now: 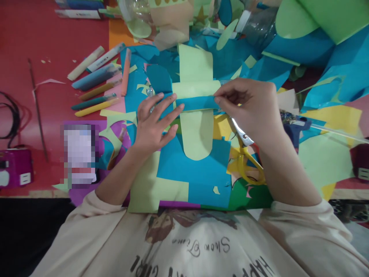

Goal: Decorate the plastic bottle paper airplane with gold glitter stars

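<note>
A light green paper piece with a rounded lower end (197, 134) lies upright before me, crossed by a wider light green paper band (196, 88). Along that band runs a blue paper strip (198, 103). My right hand (250, 102) pinches the strip's right end between thumb and forefinger. Spread fingers of my left hand (157, 123) rest on the strip's left end. Just below my right hand are scissors with yellow handles (245, 165), partly covered by that hand and wrist. Beneath everything is a blue paper sheet (173, 169).
Several markers (96, 90) lie at the left on the red table (52, 46). A phone (80, 154), blurred out, is at the lower left. A glue gun (295, 125) lies right of my forearm. Clear plastic bottles (256, 29) and paper scraps crowd the back.
</note>
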Demonstrator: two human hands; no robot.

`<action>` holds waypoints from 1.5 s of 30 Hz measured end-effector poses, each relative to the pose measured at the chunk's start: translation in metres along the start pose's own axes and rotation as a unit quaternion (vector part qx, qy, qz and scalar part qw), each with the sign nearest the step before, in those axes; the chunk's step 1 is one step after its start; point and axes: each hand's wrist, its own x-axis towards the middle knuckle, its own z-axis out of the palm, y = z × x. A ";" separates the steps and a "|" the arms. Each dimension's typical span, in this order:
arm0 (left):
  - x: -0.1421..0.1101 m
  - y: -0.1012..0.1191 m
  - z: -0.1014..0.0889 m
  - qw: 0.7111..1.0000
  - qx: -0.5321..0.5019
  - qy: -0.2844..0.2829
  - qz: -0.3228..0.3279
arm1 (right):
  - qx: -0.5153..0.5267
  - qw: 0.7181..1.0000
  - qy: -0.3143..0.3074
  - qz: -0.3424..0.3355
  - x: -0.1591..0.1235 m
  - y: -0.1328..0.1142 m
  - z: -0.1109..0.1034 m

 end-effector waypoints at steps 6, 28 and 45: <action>0.002 0.002 -0.001 0.999 0.024 -0.010 -0.022 | -0.004 1.000 0.027 -0.007 -0.001 0.009 -0.001; -0.004 0.007 0.006 0.994 0.093 0.025 0.054 | -0.178 0.980 0.016 -0.084 -0.001 0.013 0.026; -0.002 0.015 0.010 0.999 0.047 0.015 0.023 | -0.167 0.983 0.032 -0.073 -0.001 0.020 0.038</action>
